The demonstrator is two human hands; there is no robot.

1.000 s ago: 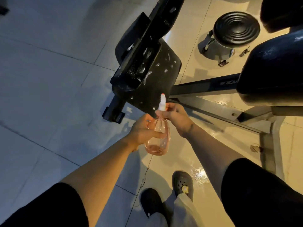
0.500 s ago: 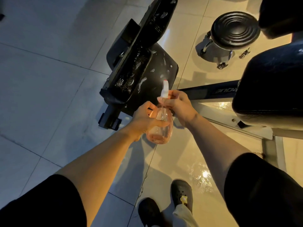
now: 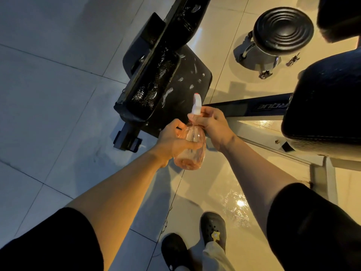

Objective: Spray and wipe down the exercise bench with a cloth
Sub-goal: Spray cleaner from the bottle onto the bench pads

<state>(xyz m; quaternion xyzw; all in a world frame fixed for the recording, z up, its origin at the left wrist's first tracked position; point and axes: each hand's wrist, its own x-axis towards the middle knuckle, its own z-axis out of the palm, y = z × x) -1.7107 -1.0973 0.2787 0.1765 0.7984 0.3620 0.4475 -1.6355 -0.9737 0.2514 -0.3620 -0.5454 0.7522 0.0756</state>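
The tiled floor [image 3: 58, 94] fills most of the view and gleams wet near the person's dark shoes [image 3: 214, 227]. Over it stands the exercise bench [image 3: 187, 81], its black pads already dotted with streaks and beads of liquid; a narrower padded part [image 3: 156, 75] of it lies across the left of the flat pad. A second large black pad [image 3: 324, 98] sits at the right on a metal frame [image 3: 248, 107], and a round black stool [image 3: 283, 28] on wheels stands well apart at the top.

Both hands meet just in front of the bench. The left hand [image 3: 173, 140] wraps round the body of the spray bottle [image 3: 192, 147], fingers clenched on it. The right hand [image 3: 212, 122] grips the neck under the white spray head [image 3: 196, 104], whose nozzle points toward the wet pad. Whether a finger rests on the trigger, or the head is being turned, I cannot tell.

The bottle is clear pink plastic and looks nearly empty: only a shallow layer of liquid lies at the bottom. No cloth shows anywhere, so wiping is not yet begun.

Risks, as I judge them: with so little liquid, the pump may draw air and only sputter. The wet tiles beside the shoes could cause a slip. Wet fingers could let the smooth bottle slide. If the head is being loosened, the remaining liquid could spill.
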